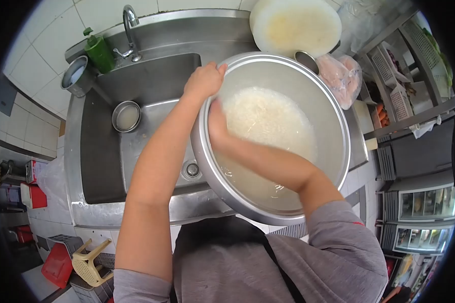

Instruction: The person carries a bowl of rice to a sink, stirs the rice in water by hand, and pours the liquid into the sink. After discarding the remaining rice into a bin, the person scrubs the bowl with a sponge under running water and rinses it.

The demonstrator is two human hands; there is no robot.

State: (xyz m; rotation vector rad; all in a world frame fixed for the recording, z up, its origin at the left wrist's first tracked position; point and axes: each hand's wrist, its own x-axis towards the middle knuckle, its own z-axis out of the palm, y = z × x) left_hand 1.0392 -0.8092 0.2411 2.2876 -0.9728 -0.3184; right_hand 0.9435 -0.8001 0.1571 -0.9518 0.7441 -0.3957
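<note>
A large metal pot [333, 146] stands at the sink's right side, with whitish grains [263, 113] and cloudy water inside. Its rim is gripped at the upper left by my left hand [206, 81], fingers closed over the edge. My right hand [217, 123] is inside the pot, against the left inner wall beside the grains. It is blurred, and its fingers cannot be made out clearly.
The steel sink [146, 121] holds a small metal bowl [126, 116]. Behind it are a faucet [131, 35], a green pump bottle [100, 53] and a metal container [77, 76]. A round white board [296, 25] and a bagged pink item [338, 78] lie beyond the pot.
</note>
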